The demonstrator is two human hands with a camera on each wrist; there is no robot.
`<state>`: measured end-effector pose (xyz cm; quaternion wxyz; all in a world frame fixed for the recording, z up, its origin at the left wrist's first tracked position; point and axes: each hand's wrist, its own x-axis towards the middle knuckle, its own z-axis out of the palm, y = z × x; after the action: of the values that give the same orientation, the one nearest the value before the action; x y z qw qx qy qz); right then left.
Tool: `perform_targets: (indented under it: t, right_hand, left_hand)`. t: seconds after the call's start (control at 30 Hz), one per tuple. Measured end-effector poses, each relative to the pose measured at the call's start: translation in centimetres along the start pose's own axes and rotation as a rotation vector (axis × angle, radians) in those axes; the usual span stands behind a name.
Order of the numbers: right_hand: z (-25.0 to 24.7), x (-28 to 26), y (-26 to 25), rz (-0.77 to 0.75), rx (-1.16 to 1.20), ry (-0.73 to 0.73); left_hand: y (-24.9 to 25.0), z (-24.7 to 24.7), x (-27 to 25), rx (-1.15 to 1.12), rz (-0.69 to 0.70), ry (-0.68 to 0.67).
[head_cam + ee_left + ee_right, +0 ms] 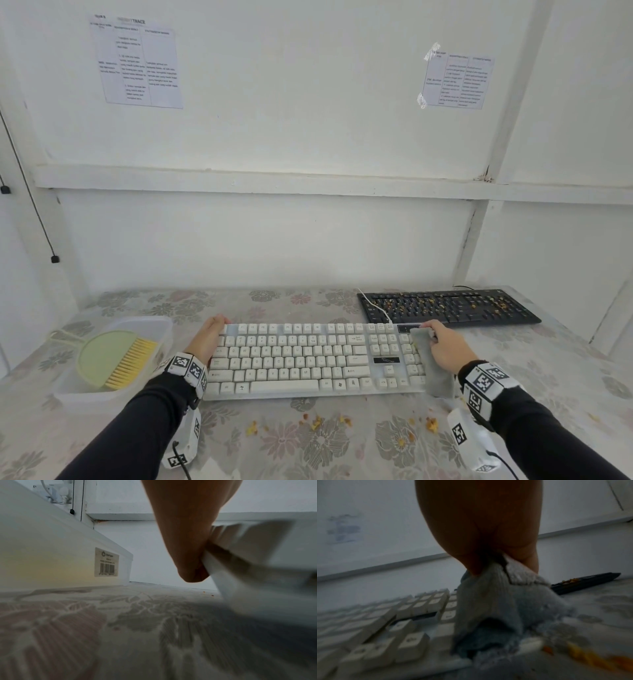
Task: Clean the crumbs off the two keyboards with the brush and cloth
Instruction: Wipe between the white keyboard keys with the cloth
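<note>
Behind the white keyboard, nearer the right hand, lies the crumb-strewn black keyboard, long axis left-to-right. Right hand pinches the cloth; left hand clasps the white keyboard's end.

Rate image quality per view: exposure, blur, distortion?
Head: bright, even light, sharp; wide-angle bends the wall beams; crumbs on the black keyboard readable. Left wrist: well lit, left hand and white keyboard edge soft, tablecloth blurred up close. Right wrist: dark, noisy; right hand underexposed, cloth and keys smeared.
</note>
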<state>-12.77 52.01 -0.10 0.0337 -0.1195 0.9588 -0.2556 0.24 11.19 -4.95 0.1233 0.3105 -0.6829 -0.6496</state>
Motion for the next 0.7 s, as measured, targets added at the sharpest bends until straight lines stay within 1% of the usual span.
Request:
perform_targets:
  t: [0.1,0.17,0.27,0.37,0.43,0.57,0.7]
  right_hand:
    - [0.3,0.0,0.0,0.017,0.006,0.008]
    - [0.3,-0.1,-0.1,0.025,-0.017,-0.031]
    - [0.2,-0.4,-0.1,0.035,-0.047,-0.050]
    - [0.1,-1.2,0.5,0.020,-0.152,-0.121]
    - [-0.1,-2.0,0.9,0.025,-0.171,-0.165]
    - [-1.4,-2.3,1.2,0.051,-0.115,-0.142]
    - [-2.8,-2.0,0.6,-0.018,-0.052,-0.164]
  left_hand:
    - [0.3,0.2,-0.3,0.047,0.040,0.020]
    - [0.3,0.4,-0.5,0.061,0.050,0.024]
    - [0.3,0.3,-0.5,0.063,0.050,0.028]
    - [0.4,0.3,-0.5,0.061,0.054,0.031]
    - [0.3,0.4,-0.4,0.064,0.060,0.035]
    - [0.2,0.3,-0.1,0.070,0.063,0.035]
    - [0.0,0.3,0.0,0.065,0.068,0.032]
